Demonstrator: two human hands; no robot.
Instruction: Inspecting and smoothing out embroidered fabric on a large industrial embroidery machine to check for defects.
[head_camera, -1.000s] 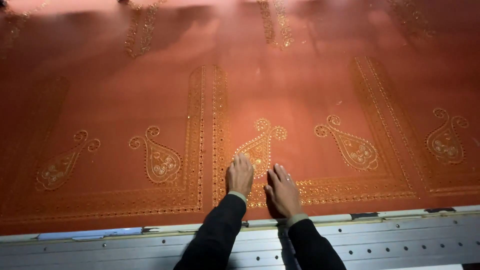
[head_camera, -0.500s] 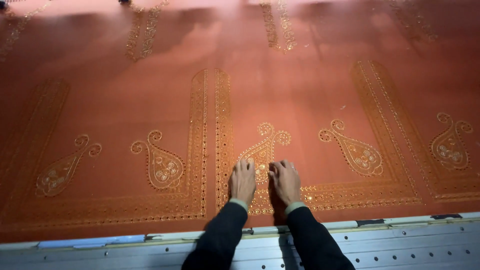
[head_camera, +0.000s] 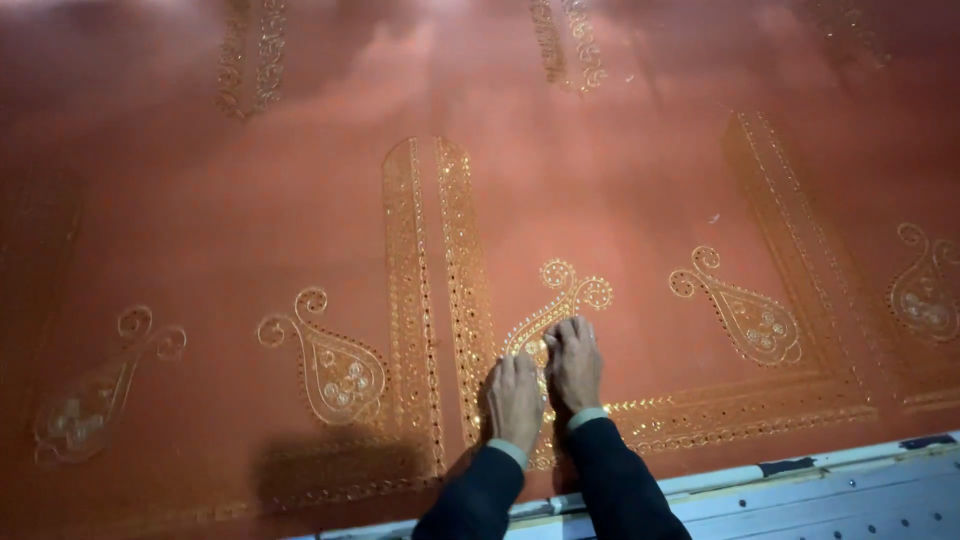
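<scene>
- we see our left hand lying palm down on the orange-red cloth, fingers close together and pointing away from us, gripping nothing.
- our right hand lies just beside it, almost touching, a little further up the cloth, fingers also close together and flat; it grips nothing that we can see.
- both hands rest on the gold paisley motif at the middle of the cloth, covering its lower part; its curled top shows just above our fingertips.
- the cloth is spread flat over the desk and fills nearly the whole view.
- a double gold band runs up the cloth just left of our left hand.
- a second paisley lies left of that band, and a third, fainter one sits near the left edge in shadow.
- to the right of our hands there is another paisley, and one more at the right edge.
- a gold border strip runs from our right wrist toward the right.
- the pale desk edge shows at the bottom right, below the cloth.
- our dark sleeves come up from the bottom edge.
</scene>
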